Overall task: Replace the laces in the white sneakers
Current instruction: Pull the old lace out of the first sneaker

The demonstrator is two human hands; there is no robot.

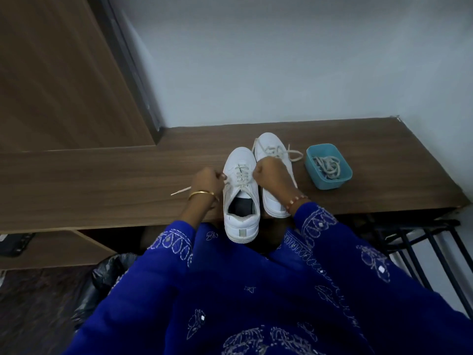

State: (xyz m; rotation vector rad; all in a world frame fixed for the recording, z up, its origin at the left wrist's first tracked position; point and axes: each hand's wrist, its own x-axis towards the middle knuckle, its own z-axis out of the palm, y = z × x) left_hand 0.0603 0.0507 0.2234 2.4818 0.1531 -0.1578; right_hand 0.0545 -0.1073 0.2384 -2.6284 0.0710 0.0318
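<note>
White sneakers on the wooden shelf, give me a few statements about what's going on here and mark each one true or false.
1. Both hands work at the left sneaker, the left hand and the right hand each pinching its lace. True.
2. The blue tub is empty. False: it holds a tangle of loose laces.
3. The right sneaker has no lace at all. False: a lace is threaded near its toe, with loose ends trailing toward the tub.
4. The left sneaker's heel overhangs the front edge of the wooden shelf. True.
5. The tub stands to the left of both sneakers. False: it stands to their right.
</note>
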